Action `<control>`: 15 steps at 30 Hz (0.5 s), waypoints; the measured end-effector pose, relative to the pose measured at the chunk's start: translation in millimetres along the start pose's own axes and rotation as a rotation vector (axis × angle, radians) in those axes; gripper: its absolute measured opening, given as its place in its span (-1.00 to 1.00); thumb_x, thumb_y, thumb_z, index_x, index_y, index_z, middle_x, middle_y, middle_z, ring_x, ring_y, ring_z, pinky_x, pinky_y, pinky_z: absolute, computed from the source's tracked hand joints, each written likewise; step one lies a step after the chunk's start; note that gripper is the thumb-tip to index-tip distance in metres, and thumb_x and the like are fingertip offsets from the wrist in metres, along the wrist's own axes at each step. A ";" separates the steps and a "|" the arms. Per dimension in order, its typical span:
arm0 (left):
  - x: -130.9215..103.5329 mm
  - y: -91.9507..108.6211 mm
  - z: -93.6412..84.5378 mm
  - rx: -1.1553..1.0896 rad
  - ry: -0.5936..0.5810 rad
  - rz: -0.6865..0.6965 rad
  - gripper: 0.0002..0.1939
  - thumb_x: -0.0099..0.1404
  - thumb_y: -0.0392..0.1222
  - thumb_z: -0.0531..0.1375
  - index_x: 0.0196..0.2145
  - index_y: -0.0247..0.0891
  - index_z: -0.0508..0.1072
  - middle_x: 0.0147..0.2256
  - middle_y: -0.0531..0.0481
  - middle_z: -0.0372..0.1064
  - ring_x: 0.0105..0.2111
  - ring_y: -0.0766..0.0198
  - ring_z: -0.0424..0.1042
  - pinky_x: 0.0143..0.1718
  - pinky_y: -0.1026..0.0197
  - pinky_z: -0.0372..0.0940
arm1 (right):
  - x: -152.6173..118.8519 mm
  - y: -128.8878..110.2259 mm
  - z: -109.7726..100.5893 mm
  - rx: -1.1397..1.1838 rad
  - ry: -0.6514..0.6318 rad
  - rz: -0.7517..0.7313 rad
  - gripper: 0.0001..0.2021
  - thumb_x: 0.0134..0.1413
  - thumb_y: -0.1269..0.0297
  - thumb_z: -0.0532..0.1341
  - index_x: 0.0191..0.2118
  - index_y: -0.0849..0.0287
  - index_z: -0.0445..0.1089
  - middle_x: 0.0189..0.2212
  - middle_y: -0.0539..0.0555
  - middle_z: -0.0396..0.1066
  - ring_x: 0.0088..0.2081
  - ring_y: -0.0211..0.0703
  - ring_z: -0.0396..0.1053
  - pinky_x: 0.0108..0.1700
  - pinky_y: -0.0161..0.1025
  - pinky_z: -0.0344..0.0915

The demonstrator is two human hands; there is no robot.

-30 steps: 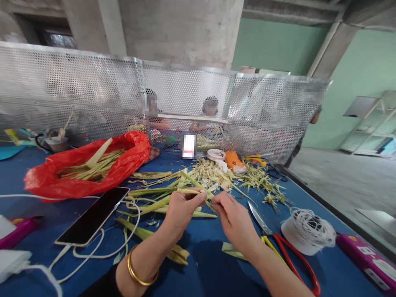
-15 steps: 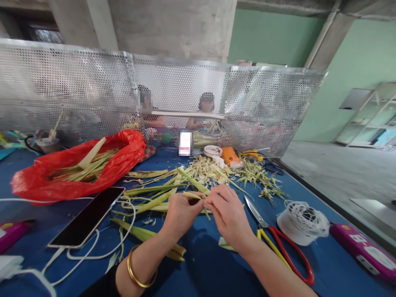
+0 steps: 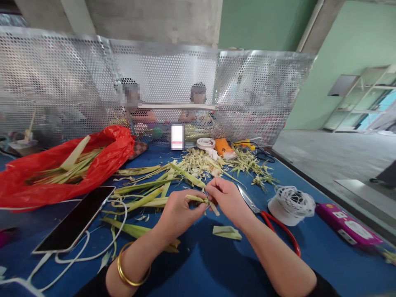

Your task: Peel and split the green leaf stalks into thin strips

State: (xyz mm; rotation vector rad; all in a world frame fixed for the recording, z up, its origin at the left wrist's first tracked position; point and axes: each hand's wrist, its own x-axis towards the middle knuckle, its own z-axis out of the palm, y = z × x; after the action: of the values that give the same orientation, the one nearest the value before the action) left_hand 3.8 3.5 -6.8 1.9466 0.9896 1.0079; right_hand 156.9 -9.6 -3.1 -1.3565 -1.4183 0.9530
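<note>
Close together over the blue table, both hands work on one small folded piece of pale green husk [image 3: 195,198]. My left hand [image 3: 177,211] is closed, pinching it between thumb and fingers. Just to the right, my right hand [image 3: 228,199] is closed too, its thumb and fingertips pinched at the husk's bound end; whatever fine piece lies between them is too small to make out. A short strip end [image 3: 214,208] hangs below the right fingers. Long green husk leaves [image 3: 145,202] lie behind and left of my hands. A loose husk piece [image 3: 227,232] rests below the right wrist.
Red-handled scissors [image 3: 247,201] lie partly under my right forearm, beside a roll of white cord [image 3: 291,206] and a purple pack [image 3: 348,227]. Leftward are a phone [image 3: 74,218] with cable and a red bag [image 3: 119,142] of leaves. Husk shreds [image 3: 201,165] lie behind.
The view has shifted. My right hand has turned slightly, and a strip end now shows below its fingers. The loose husk piece is uncovered; the yellow handles by the scissors are out of sight.
</note>
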 end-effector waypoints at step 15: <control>0.8 8.8 -2.4 0.023 0.032 0.176 -0.80 0.11 -0.31 0.19 -0.36 -0.18 0.61 -0.35 -0.05 0.54 -0.34 0.21 0.48 -0.25 0.27 0.31 | 7.2 3.5 -5.6 0.417 -0.129 0.327 -0.79 -0.15 0.20 0.28 -0.55 0.24 0.33 -0.73 -0.09 0.30 -0.78 -0.45 0.15 -0.71 -0.45 0.11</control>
State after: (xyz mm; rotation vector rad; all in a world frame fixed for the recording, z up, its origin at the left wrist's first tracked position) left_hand 4.6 0.8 1.9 2.0708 0.8623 1.1331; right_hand 163.5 -2.5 -4.1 -1.2420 -1.0242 1.4815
